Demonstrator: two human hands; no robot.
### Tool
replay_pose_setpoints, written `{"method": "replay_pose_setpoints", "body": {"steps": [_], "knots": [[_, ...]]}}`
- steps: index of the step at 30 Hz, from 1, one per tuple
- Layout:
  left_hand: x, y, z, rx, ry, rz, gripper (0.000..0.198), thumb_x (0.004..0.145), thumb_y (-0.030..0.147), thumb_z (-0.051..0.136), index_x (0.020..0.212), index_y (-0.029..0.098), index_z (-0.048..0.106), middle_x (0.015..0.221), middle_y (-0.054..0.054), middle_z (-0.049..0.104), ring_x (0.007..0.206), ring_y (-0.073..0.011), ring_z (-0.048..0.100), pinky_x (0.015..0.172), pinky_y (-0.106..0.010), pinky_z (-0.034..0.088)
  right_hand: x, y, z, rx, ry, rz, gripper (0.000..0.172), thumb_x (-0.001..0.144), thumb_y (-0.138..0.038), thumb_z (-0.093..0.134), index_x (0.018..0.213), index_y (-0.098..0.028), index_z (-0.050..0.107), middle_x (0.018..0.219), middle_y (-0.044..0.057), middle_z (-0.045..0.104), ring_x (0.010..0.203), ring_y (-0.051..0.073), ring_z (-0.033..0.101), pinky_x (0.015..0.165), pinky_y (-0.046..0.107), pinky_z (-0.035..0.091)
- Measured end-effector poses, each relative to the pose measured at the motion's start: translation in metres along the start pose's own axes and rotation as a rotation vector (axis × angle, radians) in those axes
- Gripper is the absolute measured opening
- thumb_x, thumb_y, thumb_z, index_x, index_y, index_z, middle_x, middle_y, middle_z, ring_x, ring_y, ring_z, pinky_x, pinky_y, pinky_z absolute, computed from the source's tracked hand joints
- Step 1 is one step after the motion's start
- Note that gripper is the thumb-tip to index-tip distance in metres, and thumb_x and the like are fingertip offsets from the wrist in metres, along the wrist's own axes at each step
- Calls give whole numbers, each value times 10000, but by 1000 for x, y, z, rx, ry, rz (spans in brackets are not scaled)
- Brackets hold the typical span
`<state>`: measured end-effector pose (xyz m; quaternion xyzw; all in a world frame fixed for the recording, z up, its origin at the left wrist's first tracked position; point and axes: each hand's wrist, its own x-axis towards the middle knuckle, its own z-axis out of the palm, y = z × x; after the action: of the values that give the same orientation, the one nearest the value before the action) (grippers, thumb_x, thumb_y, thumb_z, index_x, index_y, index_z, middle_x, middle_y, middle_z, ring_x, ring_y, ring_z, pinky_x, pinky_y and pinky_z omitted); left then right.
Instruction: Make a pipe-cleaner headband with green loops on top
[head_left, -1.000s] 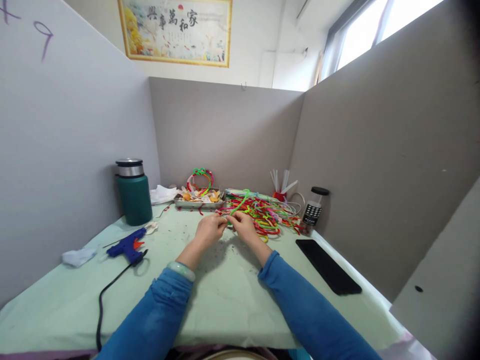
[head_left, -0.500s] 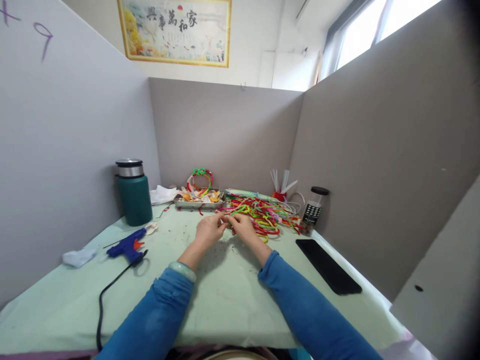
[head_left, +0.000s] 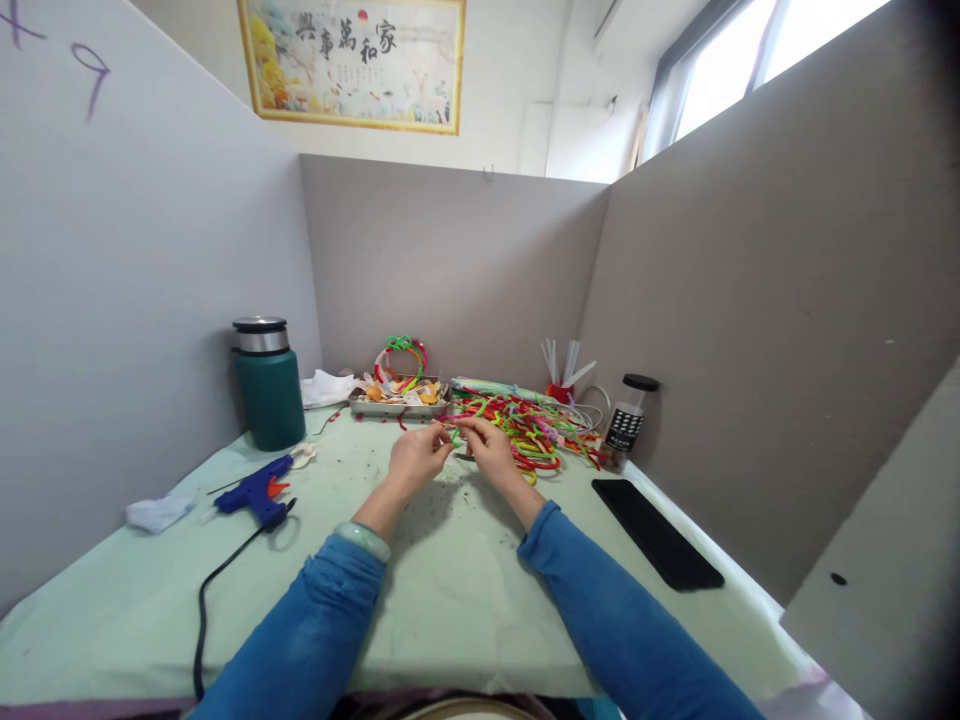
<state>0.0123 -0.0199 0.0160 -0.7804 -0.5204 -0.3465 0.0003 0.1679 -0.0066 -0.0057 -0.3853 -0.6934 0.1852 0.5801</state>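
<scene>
On my feed I count two hands: the left hand [head_left: 416,460] pinches one green stem [head_left: 456,437], which sits between the two; the right hand [head_left: 489,452] curls beside it (its exact grip I cannot tell). Beyond lie one tangled heap of coloured stems [head_left: 536,432] and one metal tray [head_left: 397,411].

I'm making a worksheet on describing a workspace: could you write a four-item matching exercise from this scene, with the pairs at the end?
Things
1. flask
2. glue gun
3. tray
4. green strand

Descriptions
A. metal, holding small pieces
B. between left hand and right hand
C. teal, standing upright
D. blue with orange trigger, lying down

Pairs: 1-C, 2-D, 3-A, 4-B
</scene>
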Motion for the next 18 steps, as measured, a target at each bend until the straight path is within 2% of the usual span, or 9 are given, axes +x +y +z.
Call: {"method": "replay_pose_setpoints", "body": {"steps": [3,7,10,14,18], "knots": [[1,0,-1,-31,28,18,206,779,334,566,939,235,649,738,10,676,667,-129,593,604,-219,365,-1,3,1,-52,-27,-44,243,819,-242,482,972,-233,671,975,40,645,780,153,577,694,261,446],[2,0,0,-70,35,37,246,790,307,565,1010,272,669,802,7,693,708,-123,602,652,-214,395,-2,8,-1,-163,-20,-113,222,816,-209,508,946,-235,686,948,42,660,878,171,578,800,294,428],[2,-2,1,-87,33,84,222,805,303,551,973,280,696,904,-8,697,791,-134,610,710,-221,413,-4,11,-1,-270,-64,-152,248,804,-148,501,943,-234,688,922,38,655,846,160,574,779,278,424],[2,-3,2,-69,46,104,209,818,301,538,924,255,712,884,-22,690,786,-140,610,709,-227,417,-7,8,0,-423,-109,-162,232,801,-146,501,906,-233,689,881,36,610,788,149,553,703,247,419],[3,-3,2,-79,87,97,218,831,289,524,932,234,709,867,-30,679,769,-130,602,701,-220,414,-9,-3,-1,-455,5,-173,199,824,-223,513,969,-218,650,992,62,562,827,159,538,728,261,410]]}}
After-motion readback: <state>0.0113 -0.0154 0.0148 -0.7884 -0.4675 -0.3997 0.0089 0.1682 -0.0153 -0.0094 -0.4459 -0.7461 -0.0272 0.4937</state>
